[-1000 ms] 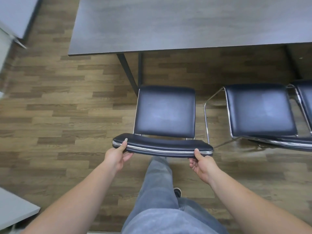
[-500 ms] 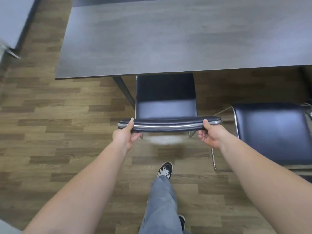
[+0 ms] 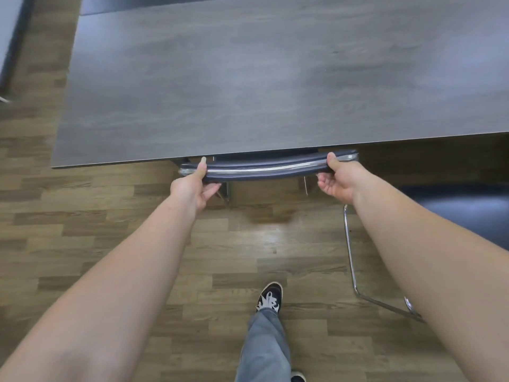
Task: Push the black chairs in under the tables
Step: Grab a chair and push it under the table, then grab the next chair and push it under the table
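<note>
1. 2 hands: left (image 3: 192,190) & right (image 3: 337,179) each gripped chair (image 3: 268,166) backrest ends.
2. Chair seat was under table (image 3: 248,78).
3. 2nd chair (image 3: 462,210) at right, not under.

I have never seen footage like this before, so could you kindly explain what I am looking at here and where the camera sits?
There is no machine: a person wears one wide-angle camera on the head, looking forward and down, so the two bare arms reach away from you. The left hand and right hand each grip an end of a black chair's backrest, which sits right at the edge of the grey table. The seat is hidden beneath the tabletop. Nothing lies on the visible part of the table. On the right, a second black chair stands out on the wooden floor. Below you see the person's trouser leg and shoe.
</note>
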Available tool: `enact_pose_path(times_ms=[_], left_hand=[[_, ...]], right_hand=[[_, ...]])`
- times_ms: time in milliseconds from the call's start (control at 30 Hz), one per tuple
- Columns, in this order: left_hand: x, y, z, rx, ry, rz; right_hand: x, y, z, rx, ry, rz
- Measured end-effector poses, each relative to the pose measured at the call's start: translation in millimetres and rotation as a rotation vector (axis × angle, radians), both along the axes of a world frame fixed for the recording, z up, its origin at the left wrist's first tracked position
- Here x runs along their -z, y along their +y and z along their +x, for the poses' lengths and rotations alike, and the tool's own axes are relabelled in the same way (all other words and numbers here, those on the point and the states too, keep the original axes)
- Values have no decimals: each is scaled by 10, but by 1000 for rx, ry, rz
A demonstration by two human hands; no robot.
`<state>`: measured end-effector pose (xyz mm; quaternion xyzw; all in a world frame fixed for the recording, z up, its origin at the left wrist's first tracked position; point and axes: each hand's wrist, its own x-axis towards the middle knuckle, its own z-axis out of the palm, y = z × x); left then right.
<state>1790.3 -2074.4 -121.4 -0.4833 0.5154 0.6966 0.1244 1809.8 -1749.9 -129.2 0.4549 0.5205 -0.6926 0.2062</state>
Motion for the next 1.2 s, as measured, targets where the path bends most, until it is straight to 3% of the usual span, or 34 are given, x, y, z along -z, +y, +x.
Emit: enact_pose_path(times_ms=[567, 800, 1033, 1200], left_hand=[[15, 109, 20, -58, -52, -67], [-71, 595, 547, 477, -136, 124], [-211, 1444, 1108, 677, -177, 51], [-540, 2135, 1545, 752, -53, 44]], right_hand=[[11, 50, 161, -26, -6, 45], [-237, 738, 996, 47, -79, 90], [-556, 1776, 1879, 200, -99, 168], [-813, 2225, 2168, 255, -3, 67]])
